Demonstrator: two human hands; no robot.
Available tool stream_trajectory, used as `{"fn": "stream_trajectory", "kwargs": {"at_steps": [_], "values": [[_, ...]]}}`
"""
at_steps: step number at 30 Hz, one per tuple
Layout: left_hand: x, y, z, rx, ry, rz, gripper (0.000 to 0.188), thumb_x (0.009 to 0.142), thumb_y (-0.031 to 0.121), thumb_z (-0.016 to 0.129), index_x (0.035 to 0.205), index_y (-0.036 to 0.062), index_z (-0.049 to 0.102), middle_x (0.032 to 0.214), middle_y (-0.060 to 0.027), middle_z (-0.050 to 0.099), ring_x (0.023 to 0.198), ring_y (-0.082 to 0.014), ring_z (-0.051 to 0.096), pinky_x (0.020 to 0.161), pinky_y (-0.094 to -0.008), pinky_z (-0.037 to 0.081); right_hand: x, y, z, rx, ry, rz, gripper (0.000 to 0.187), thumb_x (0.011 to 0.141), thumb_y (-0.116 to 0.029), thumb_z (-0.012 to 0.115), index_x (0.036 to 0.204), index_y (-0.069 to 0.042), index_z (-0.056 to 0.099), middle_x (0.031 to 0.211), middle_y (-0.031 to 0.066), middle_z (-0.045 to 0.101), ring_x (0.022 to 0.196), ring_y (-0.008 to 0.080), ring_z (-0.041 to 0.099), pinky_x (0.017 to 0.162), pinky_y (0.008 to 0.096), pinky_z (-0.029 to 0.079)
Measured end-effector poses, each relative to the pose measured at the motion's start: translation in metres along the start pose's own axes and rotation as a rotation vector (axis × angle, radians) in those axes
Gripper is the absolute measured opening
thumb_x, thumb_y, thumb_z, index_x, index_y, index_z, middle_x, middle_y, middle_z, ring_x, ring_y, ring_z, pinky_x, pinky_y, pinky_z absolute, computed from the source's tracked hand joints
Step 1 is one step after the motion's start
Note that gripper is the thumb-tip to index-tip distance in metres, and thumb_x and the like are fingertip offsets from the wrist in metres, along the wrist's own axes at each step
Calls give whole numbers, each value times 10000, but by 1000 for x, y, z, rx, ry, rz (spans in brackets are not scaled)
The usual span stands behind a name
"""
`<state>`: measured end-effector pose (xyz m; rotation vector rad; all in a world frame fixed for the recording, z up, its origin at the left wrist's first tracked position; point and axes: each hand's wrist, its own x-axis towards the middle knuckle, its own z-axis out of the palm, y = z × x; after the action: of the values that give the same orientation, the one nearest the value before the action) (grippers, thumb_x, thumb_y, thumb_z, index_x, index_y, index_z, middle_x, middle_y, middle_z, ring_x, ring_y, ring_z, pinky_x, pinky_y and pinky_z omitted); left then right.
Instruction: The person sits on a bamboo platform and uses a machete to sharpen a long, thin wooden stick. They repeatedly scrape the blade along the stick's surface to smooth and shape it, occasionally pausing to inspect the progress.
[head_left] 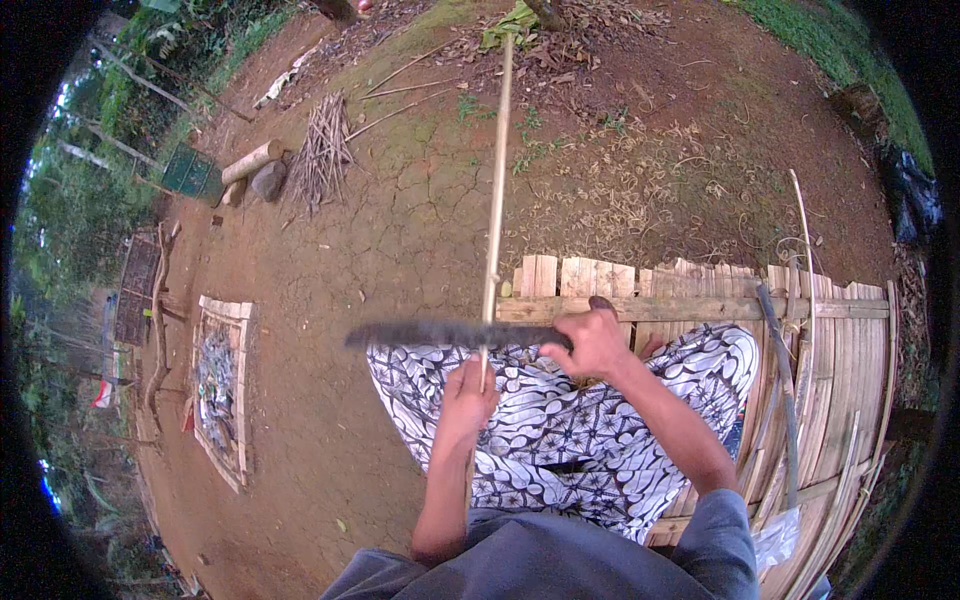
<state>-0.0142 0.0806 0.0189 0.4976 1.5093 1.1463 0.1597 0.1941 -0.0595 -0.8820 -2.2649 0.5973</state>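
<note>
A machete (430, 334) with a long dark blade lies crosswise over my lap, its blade pointing left and slightly blurred. My right hand (596, 344) is closed round its handle. Beneath or against the blade runs a long, pale, thin pole that looks like a bamboo strip (498, 180), reaching away from me toward the far ground. My left hand (468, 398) grips the near part of this strip just below the blade, fingers wrapped round it. Black-and-white patterned cloth (560, 440) covers my legs under both hands.
I sit on a slatted bamboo platform (840, 380); a dark stick (780, 340) and thin strips lie on its right. Curly shavings (640, 190) litter the ground ahead. A stick bundle (322, 150), a stone (268, 182) and a wood-framed pit of debris (240, 350) are at left.
</note>
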Motion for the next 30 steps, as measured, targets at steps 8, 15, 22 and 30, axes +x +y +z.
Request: {"fn": "stream_trajectory", "kwargs": {"at_steps": [8, 15, 22, 30], "values": [[-5, -3, 9, 202, -3, 42, 380, 988, 339, 345, 707, 100, 435, 520, 58, 323, 405, -53, 293, 359, -234, 231, 30, 77, -10, -209, 171, 180, 517, 769, -585, 533, 700, -84, 641, 562, 147, 590, 510, 333, 591, 515, 417, 486], [-1, -3, 17, 66, -107, -42, 370, 986, 341, 355, 726, 88, 431, 528, 26, 327, 381, -55, 278, 334, -224, 193, 20, 21, -12, -80, 166, -234, 491, 731, -555, 581, 569, -97, 514, 464, 79, 453, 435, 267, 508, 475, 362, 428], [-5, -43, -5, 769, 25, 389, 258, 946, 201, 420, 770, 25, 487, 604, -33, 449, 509, -169, 457, 464, -344, 373, 25, 93, -16, -179, 236, 68, 522, 745, -588, 560, 685, -74, 633, 498, 132, 536, 491, 320, 565, 486, 407, 460], [-26, -27, 18, 146, -100, 17, 346, 982, 290, 365, 707, 85, 416, 514, 21, 344, 355, -82, 297, 319, -228, 232, 9, 50, -9, -14, 255, -5, 500, 731, -546, 602, 644, -53, 600, 522, 130, 549, 483, 312, 556, 464, 393, 436]]}}
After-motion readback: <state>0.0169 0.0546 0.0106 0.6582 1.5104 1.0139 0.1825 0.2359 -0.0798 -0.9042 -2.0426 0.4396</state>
